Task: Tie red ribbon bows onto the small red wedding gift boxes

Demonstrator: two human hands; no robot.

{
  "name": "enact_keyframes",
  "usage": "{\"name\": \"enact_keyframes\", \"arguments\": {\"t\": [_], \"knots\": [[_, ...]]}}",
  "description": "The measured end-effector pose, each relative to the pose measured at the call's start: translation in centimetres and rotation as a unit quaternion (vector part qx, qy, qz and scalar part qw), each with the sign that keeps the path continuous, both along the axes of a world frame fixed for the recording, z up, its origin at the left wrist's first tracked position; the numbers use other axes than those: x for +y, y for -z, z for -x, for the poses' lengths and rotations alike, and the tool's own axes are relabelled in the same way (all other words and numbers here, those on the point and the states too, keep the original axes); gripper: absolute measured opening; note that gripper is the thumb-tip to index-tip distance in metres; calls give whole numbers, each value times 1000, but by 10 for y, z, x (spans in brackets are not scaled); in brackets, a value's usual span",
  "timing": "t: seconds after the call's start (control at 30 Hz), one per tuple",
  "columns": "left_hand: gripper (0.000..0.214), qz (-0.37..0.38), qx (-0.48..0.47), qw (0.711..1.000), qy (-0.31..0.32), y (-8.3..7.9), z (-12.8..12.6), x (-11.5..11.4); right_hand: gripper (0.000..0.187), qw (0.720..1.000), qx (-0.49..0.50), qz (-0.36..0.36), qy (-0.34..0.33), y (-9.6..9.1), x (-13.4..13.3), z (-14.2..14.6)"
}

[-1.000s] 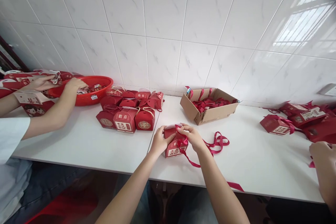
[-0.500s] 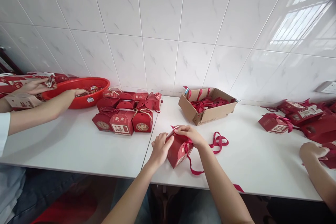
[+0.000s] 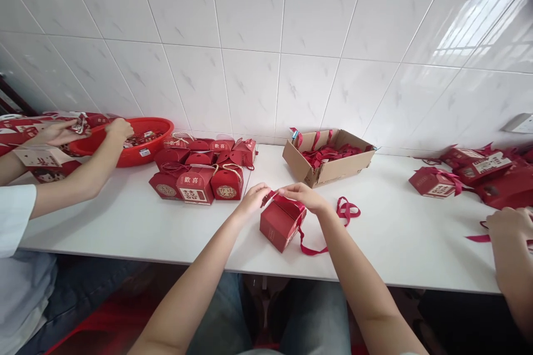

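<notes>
A small red gift box (image 3: 280, 226) sits on the white table in front of me. Red ribbon (image 3: 310, 250) runs through its top, and the long tail trails down its right side and loops onto the table. At the upper left of the box, my left hand (image 3: 253, 199) pinches the short end of that ribbon. Just to the right, my right hand (image 3: 303, 196) is closed with fingertips on the ribbon over the box top. My fingers partly cover the ribbon between the two hands.
Several filled red boxes (image 3: 195, 184) stand left of centre. Behind my box is a cardboard carton (image 3: 343, 175) of ribbons. A co-worker's hand (image 3: 119, 130) is over a red basin (image 3: 166, 132). Another person's hand (image 3: 510, 224) works at right, near more red boxes (image 3: 435, 183).
My left hand has left the box's side and moved up to the ribbon end. My right hand stays at the top. The left co-worker's hand has risen from the basin's contents.
</notes>
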State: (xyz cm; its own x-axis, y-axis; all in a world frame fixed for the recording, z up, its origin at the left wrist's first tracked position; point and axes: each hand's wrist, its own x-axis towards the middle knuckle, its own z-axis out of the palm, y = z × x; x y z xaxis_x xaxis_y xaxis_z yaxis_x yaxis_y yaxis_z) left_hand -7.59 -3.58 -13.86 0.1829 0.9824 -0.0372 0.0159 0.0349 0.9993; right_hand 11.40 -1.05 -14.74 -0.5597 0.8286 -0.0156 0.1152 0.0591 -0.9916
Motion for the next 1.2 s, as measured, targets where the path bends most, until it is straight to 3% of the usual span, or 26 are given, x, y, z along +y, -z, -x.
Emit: {"name": "enact_keyframes", "arguments": {"t": [0.07,0.13,0.2,0.3,0.5,0.63,0.73,0.87,1.0,1.2], "knots": [[21,-1,-20,1000,0,-8,6,4,31,997,77,-5,5,4,3,-9],[21,-6,-47,999,1,-21,13,10,30,986,163,11,-31,11,5,-19],[22,-21,-77,997,-3,-39,19,18,47,976,192,22,-96,16,5,-27],[23,-52,-84,995,-2,-68,20,28,69,978,151,-3,-146,20,-2,-34],[20,-100,-63,993,18,-110,-1,40,64,990,84,-91,-73,15,-22,-28],[21,-115,-79,990,23,-125,-14,42,102,993,75,-81,-50,24,-29,-28],[19,-115,-76,990,24,-128,-18,42,105,993,60,-83,-51,32,-32,-32],[18,-118,-73,990,30,-128,-19,43,79,988,30,-151,13,35,-43,-26],[17,-118,-90,988,37,-129,-20,36,70,967,1,-225,123,32,-61,-4],[16,-157,-63,976,138,-143,-27,9,56,914,-26,-266,306,40,-85,36]]}}
